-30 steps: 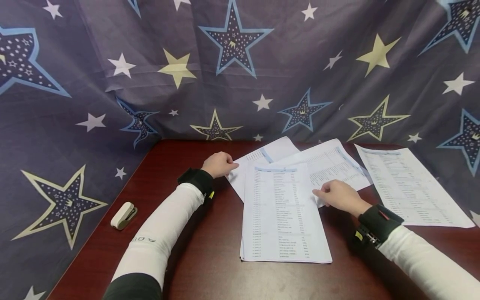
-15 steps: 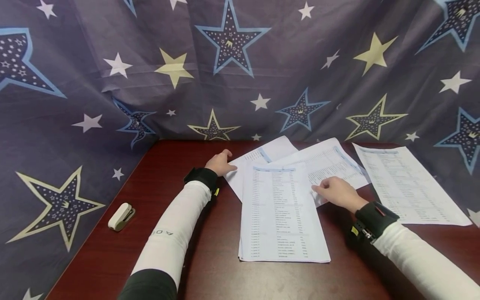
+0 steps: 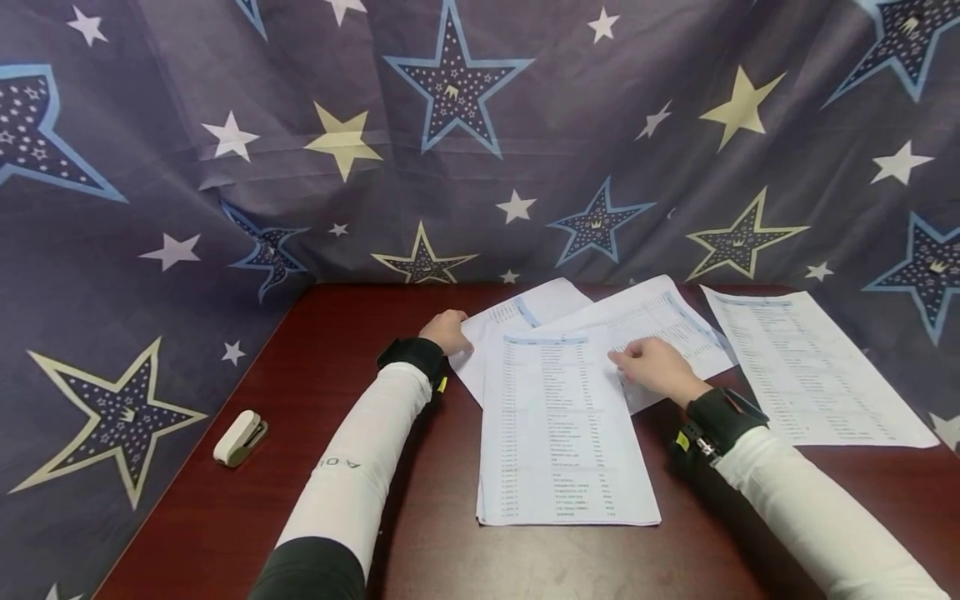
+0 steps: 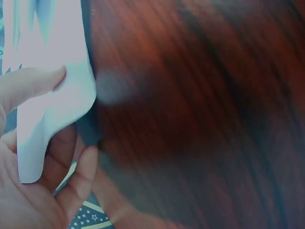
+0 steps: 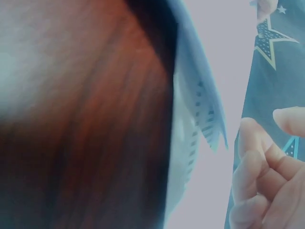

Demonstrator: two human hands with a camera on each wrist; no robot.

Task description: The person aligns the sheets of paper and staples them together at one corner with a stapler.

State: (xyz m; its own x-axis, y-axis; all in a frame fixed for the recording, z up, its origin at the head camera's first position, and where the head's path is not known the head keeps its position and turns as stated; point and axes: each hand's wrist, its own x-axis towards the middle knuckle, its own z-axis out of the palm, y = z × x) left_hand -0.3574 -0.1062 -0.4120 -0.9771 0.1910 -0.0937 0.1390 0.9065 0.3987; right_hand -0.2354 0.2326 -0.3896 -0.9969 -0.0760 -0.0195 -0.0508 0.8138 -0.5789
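Note:
My left hand point(image 3: 446, 332) pinches the left edge of a printed sheet point(image 4: 57, 102), thumb on top and fingers beneath, and the sheet's corner bends into the palm. This sheet is part of the fanned papers point(image 3: 551, 302) at the back of the table. In front of them a neat pile of printed sheets point(image 3: 562, 433) lies upright to me, overlapping the fan. My right hand point(image 3: 656, 367) is at the pile's upper right edge. In the right wrist view its thumb point(image 5: 290, 120) stands apart from the loosely bent fingers point(image 5: 250, 167), which lie right beside the paper's edge.
A single printed sheet point(image 3: 817, 367) lies at the right of the dark red wooden table point(image 3: 337, 350). Near the table's left edge sits a small white stapler point(image 3: 240, 437). A star-patterned curtain point(image 3: 420, 183) hangs behind and on the left.
My left hand has moved a little to the right onto the back sheet's edge. My right hand has slid slightly left and away from me along the pile. The papers stay nearly in place.

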